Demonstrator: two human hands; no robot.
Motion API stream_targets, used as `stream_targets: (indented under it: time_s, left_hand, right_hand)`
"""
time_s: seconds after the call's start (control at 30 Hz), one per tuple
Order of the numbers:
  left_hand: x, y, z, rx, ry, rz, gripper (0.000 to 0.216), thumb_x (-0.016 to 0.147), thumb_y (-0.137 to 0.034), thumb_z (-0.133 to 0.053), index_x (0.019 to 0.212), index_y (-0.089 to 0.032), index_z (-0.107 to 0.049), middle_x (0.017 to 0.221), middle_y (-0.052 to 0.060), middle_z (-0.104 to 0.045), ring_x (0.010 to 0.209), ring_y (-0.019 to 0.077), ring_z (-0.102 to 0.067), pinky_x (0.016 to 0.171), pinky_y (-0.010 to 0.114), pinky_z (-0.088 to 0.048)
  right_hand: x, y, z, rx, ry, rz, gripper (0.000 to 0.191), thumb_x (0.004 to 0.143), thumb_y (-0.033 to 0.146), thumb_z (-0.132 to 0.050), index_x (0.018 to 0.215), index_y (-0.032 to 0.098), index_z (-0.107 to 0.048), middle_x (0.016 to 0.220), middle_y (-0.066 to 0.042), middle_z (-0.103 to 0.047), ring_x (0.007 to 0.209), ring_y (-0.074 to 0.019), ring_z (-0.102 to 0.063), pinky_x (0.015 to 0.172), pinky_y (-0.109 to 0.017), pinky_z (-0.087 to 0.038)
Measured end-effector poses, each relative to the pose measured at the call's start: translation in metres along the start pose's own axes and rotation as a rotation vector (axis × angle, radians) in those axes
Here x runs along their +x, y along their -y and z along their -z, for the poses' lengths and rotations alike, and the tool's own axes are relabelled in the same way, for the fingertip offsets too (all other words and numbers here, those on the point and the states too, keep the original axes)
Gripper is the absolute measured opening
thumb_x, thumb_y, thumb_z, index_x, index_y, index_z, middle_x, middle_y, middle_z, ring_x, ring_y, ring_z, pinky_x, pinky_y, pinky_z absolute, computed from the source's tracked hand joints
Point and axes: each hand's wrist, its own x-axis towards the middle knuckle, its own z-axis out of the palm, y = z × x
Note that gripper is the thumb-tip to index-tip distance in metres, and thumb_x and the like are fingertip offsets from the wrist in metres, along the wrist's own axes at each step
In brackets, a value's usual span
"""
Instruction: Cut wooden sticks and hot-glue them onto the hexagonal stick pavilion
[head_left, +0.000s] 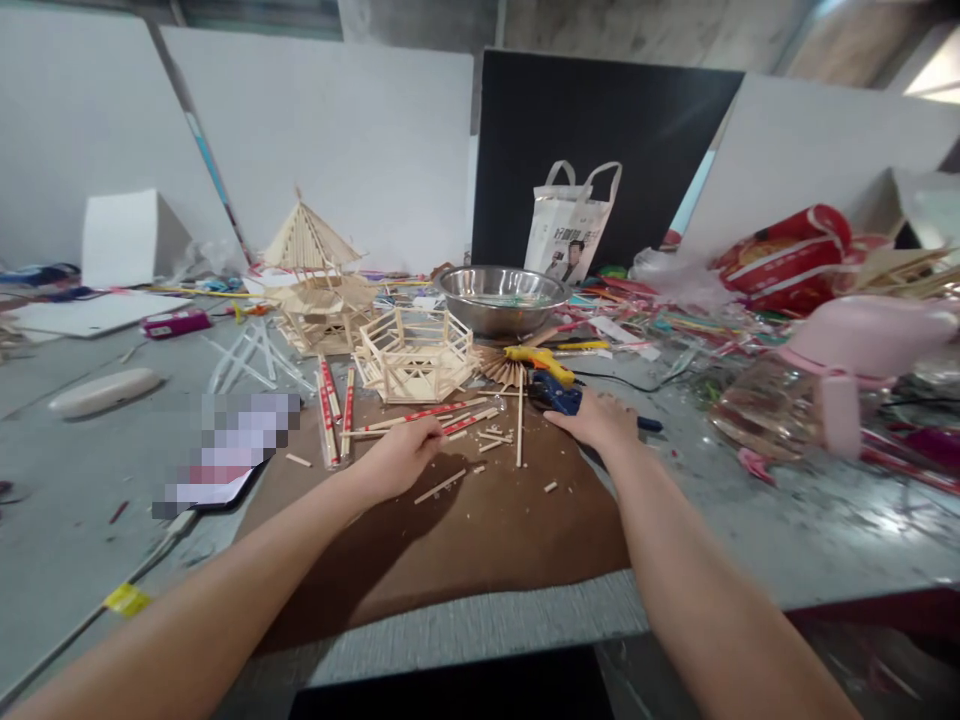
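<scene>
A cluttered grey surface (697, 490) is partly covered by a brown mat (450, 550). At the right, a clear jug (832, 370) with a pink lid is seen. A roofed stick pavilion (315, 270) is stood beyond the mat, left of a steel bowl (502, 315). In front of the bowl, an open stick frame (409, 382) with several sides is set at the mat's far edge.

The right hand (604, 425) is laid over a dark blue tool (555, 393) at the mat's far right; its fingers are bent about the tool, but whether they are clamped on it cannot be told. The left hand (401, 458) is held low over sticks near the mat's middle, its fingers drawn together; whether a stick is gripped is hidden.

A yellow glue gun (534, 357) is placed just beyond the tool. Red-banded packets (327, 400) are laid left of the left hand. A long stick (520, 430) is left between the hands, with short cut pieces (491, 437) scattered beside it.
</scene>
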Motion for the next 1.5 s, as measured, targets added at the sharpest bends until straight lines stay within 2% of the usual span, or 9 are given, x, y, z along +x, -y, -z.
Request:
stream_targets:
  time_s: [0.13,0.37,0.57,0.73,0.9,1.03,1.13,1.27,1.5]
  left_hand:
    - [-0.001,0.004,-0.004,-0.013,-0.065,0.050,0.025,0.078,-0.035,-0.028,0.072,-0.019,-0.046,0.060,0.000,-0.048,0.056,0.0134,-0.043,0.054,0.023,-0.030]
    - [-0.003,0.009,-0.010,0.032,0.006,0.065,0.029,0.079,-0.036,-0.027,0.066,-0.019,-0.047,0.062,0.002,-0.051,0.059,0.0144,-0.046,0.057,0.024,-0.031]
    - [-0.006,0.010,-0.008,0.011,-0.001,0.022,0.028,0.079,-0.033,-0.027,0.066,-0.019,-0.048,0.063,0.002,-0.052,0.060,0.0142,-0.046,0.057,0.023,-0.031]
    - [-0.004,0.013,-0.006,-0.117,-0.003,-0.025,0.027,0.078,-0.032,-0.029,0.071,-0.020,-0.052,0.068,0.002,-0.056,0.063,0.0141,-0.048,0.059,0.022,-0.033]
    - [-0.001,0.012,-0.004,-0.255,-0.065,0.027,0.026,0.077,-0.035,-0.031,0.066,-0.019,-0.048,0.060,0.000,-0.049,0.059,0.0124,-0.043,0.057,0.022,-0.033]
    - [-0.002,0.008,-0.003,-0.567,0.004,0.162,0.027,0.076,-0.043,-0.031,0.067,-0.019,-0.042,0.048,-0.006,-0.037,0.043,0.0076,-0.032,0.043,0.019,-0.027]
    - [-0.004,0.004,-0.001,-0.768,0.031,0.258,0.029,0.074,-0.047,-0.033,0.067,-0.019,-0.039,0.044,-0.008,-0.032,0.037,0.0055,-0.025,0.037,0.017,-0.021]
    - [-0.003,0.003,-0.002,-0.897,-0.005,0.320,0.028,0.073,-0.046,-0.037,0.075,-0.019,-0.043,0.045,-0.009,-0.023,0.037,0.0049,-0.020,0.035,0.017,-0.013]
    - [-0.002,0.008,-0.006,-0.760,0.022,0.249,0.029,0.073,-0.047,-0.036,0.070,-0.018,-0.041,0.048,-0.008,-0.025,0.039,0.0054,-0.022,0.037,0.019,-0.016]
  right_hand:
    - [-0.005,0.003,0.001,0.024,-0.023,0.019,0.068,0.060,0.065,-0.040,0.106,0.016,-0.046,0.106,-0.016,-0.050,0.098,-0.0313,-0.045,0.076,-0.046,-0.032]
    - [0.011,0.007,0.013,0.038,-0.117,0.084,0.041,0.079,0.041,-0.028,0.101,0.016,-0.053,0.102,-0.014,-0.054,0.095,-0.0249,-0.048,0.077,-0.037,-0.033]
    - [0.061,0.021,0.013,0.041,-0.024,0.126,0.039,0.078,0.036,-0.035,0.094,0.009,-0.058,0.097,-0.016,-0.058,0.089,-0.0229,-0.053,0.071,-0.029,-0.036]
    - [0.081,0.028,0.001,0.041,-0.010,0.175,0.032,0.074,0.031,-0.044,0.089,0.008,-0.060,0.092,-0.016,-0.060,0.085,-0.0219,-0.055,0.069,-0.026,-0.036]
    - [0.080,0.019,0.007,0.055,-0.154,0.177,0.035,0.079,0.024,-0.032,0.102,0.006,-0.052,0.097,-0.017,-0.057,0.091,-0.0222,-0.051,0.073,-0.027,-0.035]
    - [0.063,0.011,0.021,0.109,-0.317,0.228,0.040,0.079,0.027,-0.028,0.114,0.009,-0.040,0.106,-0.013,-0.051,0.097,-0.0209,-0.046,0.078,-0.028,-0.034]
    - [0.041,0.010,0.026,0.200,-0.440,0.342,0.037,0.073,0.028,-0.038,0.104,0.011,-0.048,0.094,-0.011,-0.055,0.089,-0.0209,-0.049,0.076,-0.028,-0.036]
    - [0.019,0.012,0.022,0.310,-0.483,0.517,0.029,0.068,0.024,-0.043,0.092,0.012,-0.054,0.093,-0.011,-0.055,0.091,-0.0213,-0.047,0.079,-0.028,-0.036]
    - [0.064,0.010,0.057,0.493,-0.518,0.518,0.026,0.070,0.022,-0.045,0.085,0.005,-0.057,0.080,-0.012,-0.059,0.079,-0.0193,-0.054,0.069,-0.027,-0.040]
